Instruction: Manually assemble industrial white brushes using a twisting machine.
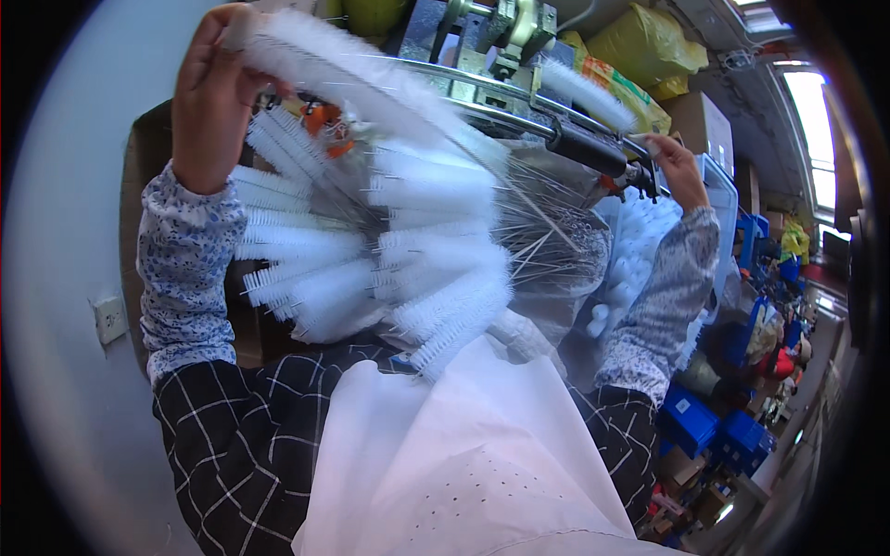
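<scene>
The white brush (343, 79) is a long, fluffy thing, its pale bristles standing out densely all round and blurring at the edges. A thin, bare wire stem seems to run on from it, slanting down over other brushes and their wires — I can't quite make out where one ends and the next begins.

It sits up at the worker's upper left, in front of the metal machine (505, 56). The left hand (218, 88) has its bristly end pinched between thumb and fingers, and the rest reaches away to the right of that hand, above a heap of finished-looking white brushes (445, 241).

Over on the other side, the right hand (679, 174) is at the machine's end, just beside a black cylinder (587, 151), fingers bent — whether they close on anything, I can't tell. Another brush (586, 94) lies along the machine, nearer that hand.
</scene>
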A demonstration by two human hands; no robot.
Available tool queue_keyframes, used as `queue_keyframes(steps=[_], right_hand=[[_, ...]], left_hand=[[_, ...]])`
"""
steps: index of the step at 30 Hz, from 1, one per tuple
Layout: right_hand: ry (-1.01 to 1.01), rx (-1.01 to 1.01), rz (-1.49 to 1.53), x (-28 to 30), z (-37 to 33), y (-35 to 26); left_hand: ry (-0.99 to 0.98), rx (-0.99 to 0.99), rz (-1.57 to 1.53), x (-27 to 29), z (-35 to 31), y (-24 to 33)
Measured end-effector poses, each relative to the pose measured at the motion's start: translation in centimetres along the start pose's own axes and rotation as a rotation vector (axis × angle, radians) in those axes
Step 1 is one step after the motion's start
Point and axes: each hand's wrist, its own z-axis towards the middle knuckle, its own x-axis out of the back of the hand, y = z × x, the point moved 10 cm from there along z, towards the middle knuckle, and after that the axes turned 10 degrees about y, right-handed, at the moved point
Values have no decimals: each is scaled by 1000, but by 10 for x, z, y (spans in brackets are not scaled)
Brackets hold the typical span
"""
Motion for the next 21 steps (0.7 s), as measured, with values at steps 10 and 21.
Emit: queue_keyframes(steps=[10, 21], right_hand=[[-229, 282, 259, -141, -62, -186], [505, 200, -780, -70, 44, -43]], left_hand=[[-513, -57, -26, -137, -64, -2], [-275, 376, 893, 132, -66, -148]])
